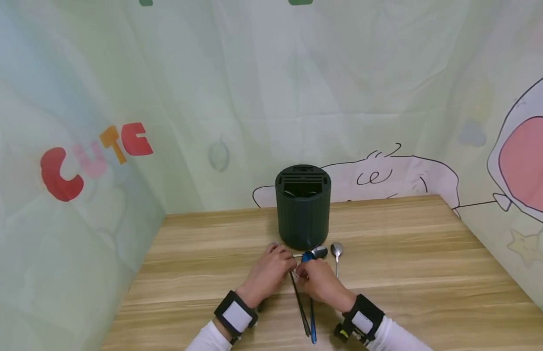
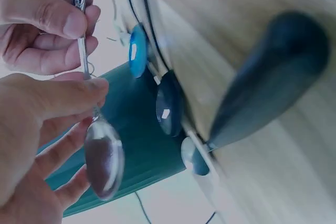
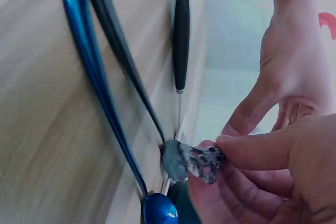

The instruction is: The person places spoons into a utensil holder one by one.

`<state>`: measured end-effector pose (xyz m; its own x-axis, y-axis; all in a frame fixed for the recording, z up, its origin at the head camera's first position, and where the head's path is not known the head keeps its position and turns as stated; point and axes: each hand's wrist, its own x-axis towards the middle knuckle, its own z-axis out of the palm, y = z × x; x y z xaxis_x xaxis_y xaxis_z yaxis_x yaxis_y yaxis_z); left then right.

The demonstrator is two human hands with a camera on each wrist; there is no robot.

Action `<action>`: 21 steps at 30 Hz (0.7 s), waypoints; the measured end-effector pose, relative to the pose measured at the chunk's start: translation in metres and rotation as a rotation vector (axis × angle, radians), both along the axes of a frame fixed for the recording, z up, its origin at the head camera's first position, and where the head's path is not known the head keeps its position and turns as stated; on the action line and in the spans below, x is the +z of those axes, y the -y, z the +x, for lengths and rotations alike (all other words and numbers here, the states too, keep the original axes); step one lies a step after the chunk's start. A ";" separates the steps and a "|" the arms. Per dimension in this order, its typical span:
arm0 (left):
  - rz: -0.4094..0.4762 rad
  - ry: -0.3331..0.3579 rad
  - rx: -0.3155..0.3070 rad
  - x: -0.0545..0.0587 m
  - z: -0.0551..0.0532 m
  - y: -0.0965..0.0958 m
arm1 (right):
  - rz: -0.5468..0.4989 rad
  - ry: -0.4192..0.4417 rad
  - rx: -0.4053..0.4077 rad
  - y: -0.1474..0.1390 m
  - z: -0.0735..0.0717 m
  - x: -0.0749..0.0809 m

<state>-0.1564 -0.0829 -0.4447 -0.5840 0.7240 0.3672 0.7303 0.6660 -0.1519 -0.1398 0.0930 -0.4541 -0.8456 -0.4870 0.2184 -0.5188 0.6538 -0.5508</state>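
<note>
Between both hands is a silver spoon (image 2: 104,161) with an ornate openwork handle. My left hand (image 1: 271,267) pinches its stem just above the bowl, and my right hand (image 1: 321,282) pinches the decorated handle end. Under the hands, a blue spoon (image 1: 313,319) and a black spoon (image 1: 301,307) lie on the table, their handles toward me. A silver spoon bowl (image 1: 319,251) shows just beyond the right hand; its handle is partly hidden. Another silver spoon (image 1: 337,249) lies to the right. The right wrist view shows a black-handled utensil (image 3: 181,43), its far end hidden.
A dark green ribbed utensil holder (image 1: 303,222) with a slotted top stands behind the hands, near the table's back edge. The wooden table (image 1: 412,263) is backed by a printed cloth (image 1: 262,97) that also runs along both sides.
</note>
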 end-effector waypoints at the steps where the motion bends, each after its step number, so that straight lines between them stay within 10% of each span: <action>1: 0.011 -0.001 0.009 0.002 0.000 0.000 | -0.021 -0.004 0.001 -0.001 0.000 0.000; 11: 0.394 0.076 0.070 0.039 -0.002 0.006 | -0.151 -0.091 -0.080 -0.009 0.002 0.014; 21: 0.941 0.646 0.131 0.036 0.011 0.002 | -0.345 -0.109 -0.125 -0.008 0.007 0.025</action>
